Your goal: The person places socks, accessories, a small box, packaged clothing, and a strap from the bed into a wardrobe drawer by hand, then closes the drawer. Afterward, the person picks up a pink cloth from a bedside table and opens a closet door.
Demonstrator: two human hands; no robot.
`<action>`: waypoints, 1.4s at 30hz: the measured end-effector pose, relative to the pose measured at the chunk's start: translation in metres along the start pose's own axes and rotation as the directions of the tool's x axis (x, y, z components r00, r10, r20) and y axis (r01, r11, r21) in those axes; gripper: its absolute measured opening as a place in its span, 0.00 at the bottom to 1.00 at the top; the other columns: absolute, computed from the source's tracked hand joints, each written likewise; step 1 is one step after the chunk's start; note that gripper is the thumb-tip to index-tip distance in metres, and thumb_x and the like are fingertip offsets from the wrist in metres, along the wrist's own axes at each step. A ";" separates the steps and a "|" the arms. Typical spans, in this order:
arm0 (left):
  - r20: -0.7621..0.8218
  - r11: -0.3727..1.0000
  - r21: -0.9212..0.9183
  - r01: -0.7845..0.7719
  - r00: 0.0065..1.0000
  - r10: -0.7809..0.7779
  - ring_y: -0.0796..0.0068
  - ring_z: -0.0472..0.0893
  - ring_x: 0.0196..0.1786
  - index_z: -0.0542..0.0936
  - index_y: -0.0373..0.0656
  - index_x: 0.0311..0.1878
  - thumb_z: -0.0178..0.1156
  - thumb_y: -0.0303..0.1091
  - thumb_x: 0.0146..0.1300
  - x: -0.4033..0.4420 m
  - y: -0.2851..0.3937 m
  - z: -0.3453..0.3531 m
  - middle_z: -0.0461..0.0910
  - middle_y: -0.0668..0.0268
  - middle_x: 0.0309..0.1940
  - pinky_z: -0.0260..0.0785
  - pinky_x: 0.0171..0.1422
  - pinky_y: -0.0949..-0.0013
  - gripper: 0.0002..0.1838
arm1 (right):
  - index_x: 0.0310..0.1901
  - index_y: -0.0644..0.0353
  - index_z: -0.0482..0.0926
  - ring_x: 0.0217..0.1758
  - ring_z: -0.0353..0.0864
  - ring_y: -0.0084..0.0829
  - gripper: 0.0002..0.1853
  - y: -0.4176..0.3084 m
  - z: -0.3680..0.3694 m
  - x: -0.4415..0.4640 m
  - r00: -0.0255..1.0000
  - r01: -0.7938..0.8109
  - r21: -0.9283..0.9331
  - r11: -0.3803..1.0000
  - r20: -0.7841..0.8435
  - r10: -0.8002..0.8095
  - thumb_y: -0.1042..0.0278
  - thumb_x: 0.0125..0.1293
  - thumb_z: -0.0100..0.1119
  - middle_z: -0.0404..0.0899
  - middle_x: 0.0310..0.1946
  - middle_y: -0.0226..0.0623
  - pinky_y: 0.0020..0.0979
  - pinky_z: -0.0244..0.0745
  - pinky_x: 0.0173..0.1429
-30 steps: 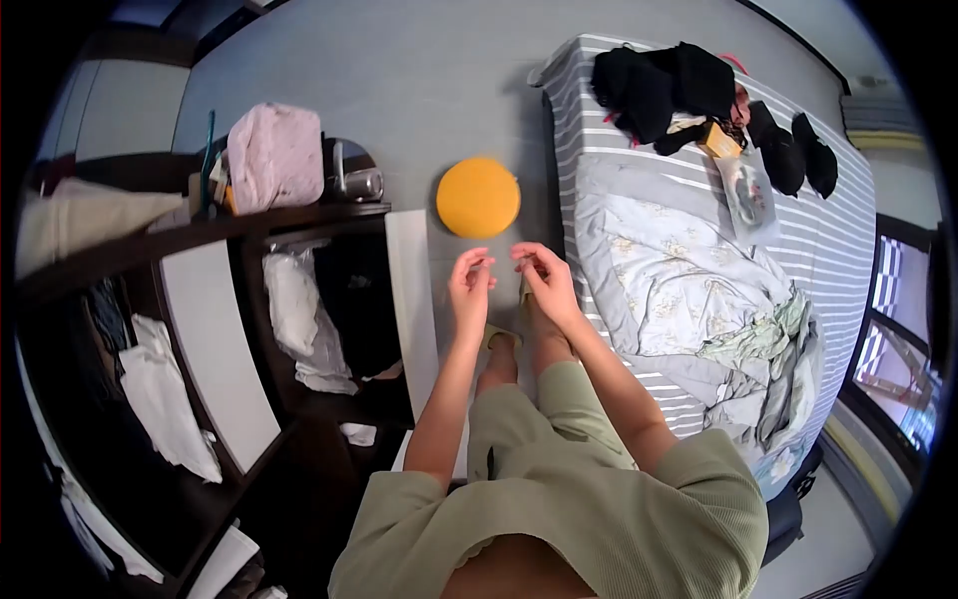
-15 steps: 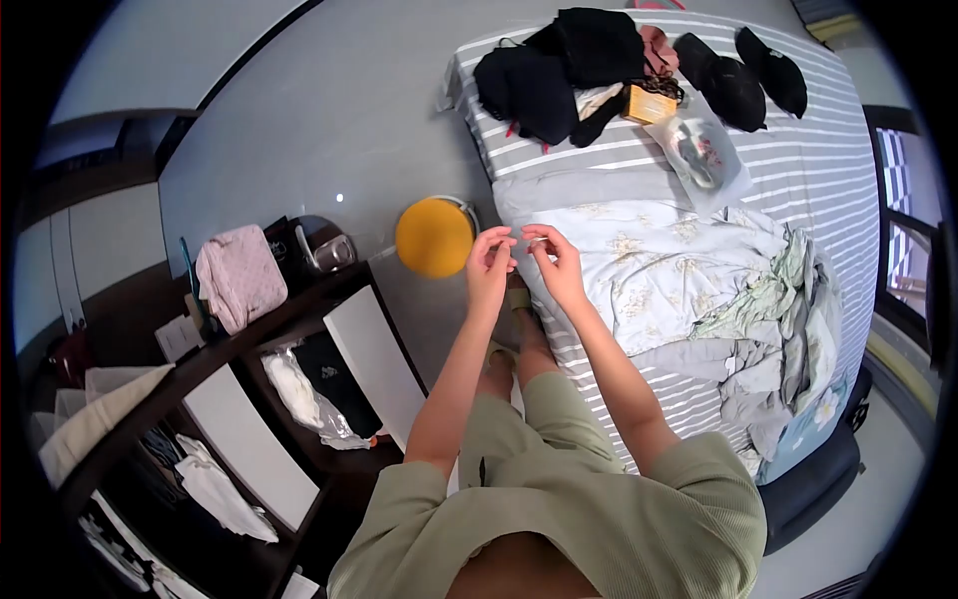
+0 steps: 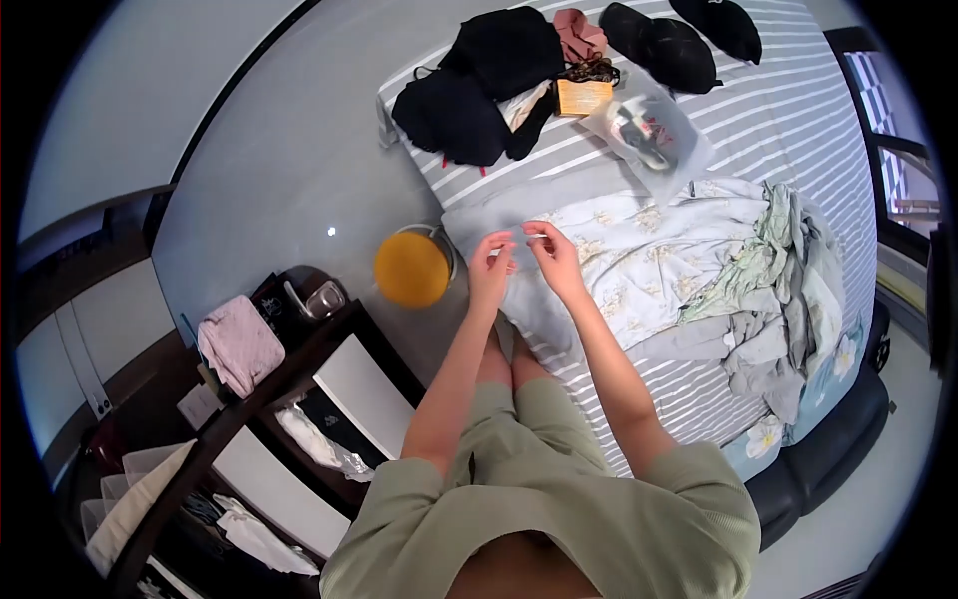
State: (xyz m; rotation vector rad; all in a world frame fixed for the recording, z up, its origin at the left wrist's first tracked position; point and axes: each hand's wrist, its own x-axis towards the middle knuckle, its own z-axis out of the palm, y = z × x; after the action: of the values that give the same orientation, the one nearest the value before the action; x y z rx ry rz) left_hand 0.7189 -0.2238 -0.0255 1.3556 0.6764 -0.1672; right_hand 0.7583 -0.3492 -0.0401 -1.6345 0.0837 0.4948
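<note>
Head camera: the blanket spreads rumpled just beyond and to the right of the hands, pale, with small tan flowers and a plain grey border. Its far right end is bunched into folds, with a crumpled green cloth among them. The left hand and right hand are raised over the blanket's border, facing each other a little apart, fingers loosely curled with a gap to the thumbs; both look empty.

Under the blanket, the bed wears a grey sheet with white stripes. Ahead of the hands on it lie black clothes, a pink cloth, an orange box and two black caps. Just left of the hands, a stool with a round yellow top stands on the grey floor. A black padded chair is well to the right and nearer the body, and a window is far right.

Ahead and right of the hands, a clear bag holds something grey and white, hard to make out. Left and nearer the body, a dark cabinet holds a plastic-wrapped white bundle in one compartment and white clothing in another. A pink bundle sits on top.
</note>
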 end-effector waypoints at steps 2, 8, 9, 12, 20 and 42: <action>0.015 1.000 -0.001 0.024 1.000 -0.024 0.82 0.75 0.26 0.73 0.42 0.45 0.50 0.26 0.59 0.015 -0.006 0.004 0.76 0.67 0.36 0.67 0.30 0.80 0.11 | 0.46 0.61 0.73 0.37 0.75 0.20 0.14 0.006 -0.006 0.012 0.999 -0.021 0.011 1.000 -0.024 0.022 0.77 0.58 0.47 0.77 0.38 0.32 0.22 0.69 0.43; 0.099 0.992 -0.030 0.120 0.988 -0.116 0.79 0.76 0.33 0.72 0.42 0.48 0.49 0.27 0.60 0.072 -0.014 0.017 0.75 0.66 0.41 0.70 0.34 0.78 0.12 | 0.45 0.64 0.74 0.37 0.74 0.19 0.14 0.025 -0.016 0.058 0.996 -0.028 0.010 1.000 -0.088 0.029 0.78 0.56 0.48 0.77 0.39 0.34 0.22 0.70 0.43; 0.106 0.990 -0.032 0.136 0.986 -0.132 0.78 0.76 0.35 0.72 0.42 0.49 0.49 0.28 0.60 0.082 -0.019 0.018 0.74 0.66 0.42 0.70 0.36 0.77 0.13 | 0.45 0.65 0.73 0.37 0.74 0.20 0.14 0.034 -0.016 0.068 0.994 -0.041 0.067 0.997 -0.094 0.047 0.78 0.56 0.49 0.77 0.38 0.34 0.22 0.70 0.43; 0.111 0.979 -0.029 0.201 0.974 -0.197 0.78 0.74 0.41 0.71 0.43 0.51 0.49 0.30 0.59 0.114 -0.027 0.020 0.73 0.67 0.44 0.68 0.42 0.74 0.15 | 0.45 0.67 0.73 0.36 0.75 0.20 0.14 0.068 -0.011 0.103 0.986 -0.103 0.166 0.981 -0.114 0.123 0.77 0.56 0.50 0.78 0.34 0.34 0.22 0.70 0.42; 0.088 0.939 -0.062 0.340 0.939 -0.334 0.78 0.73 0.45 0.70 0.46 0.53 0.50 0.34 0.59 0.175 -0.041 0.023 0.72 0.69 0.47 0.65 0.47 0.72 0.17 | 0.35 0.64 0.76 0.26 0.78 0.22 0.13 0.085 0.011 0.162 0.899 -0.302 -0.080 0.950 -0.354 0.256 0.62 0.54 0.59 0.80 0.25 0.36 0.22 0.70 0.32; 0.096 0.895 -0.337 0.292 0.956 -0.276 0.73 0.76 0.43 0.68 0.42 0.44 0.54 0.31 0.60 0.179 -0.035 0.034 0.74 0.62 0.40 0.70 0.47 0.72 0.11 | 0.26 0.58 0.72 0.23 0.68 0.12 0.06 0.070 0.014 0.123 0.954 -0.065 0.416 0.907 -0.240 0.179 0.70 0.55 0.60 0.74 0.21 0.24 0.15 0.61 0.26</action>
State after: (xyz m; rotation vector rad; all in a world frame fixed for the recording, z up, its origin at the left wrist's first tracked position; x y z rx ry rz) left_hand 0.8569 -0.2157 -0.1486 0.9059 0.8229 -0.2978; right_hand 0.8415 -0.3161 -0.1510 -1.2815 0.4712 0.3164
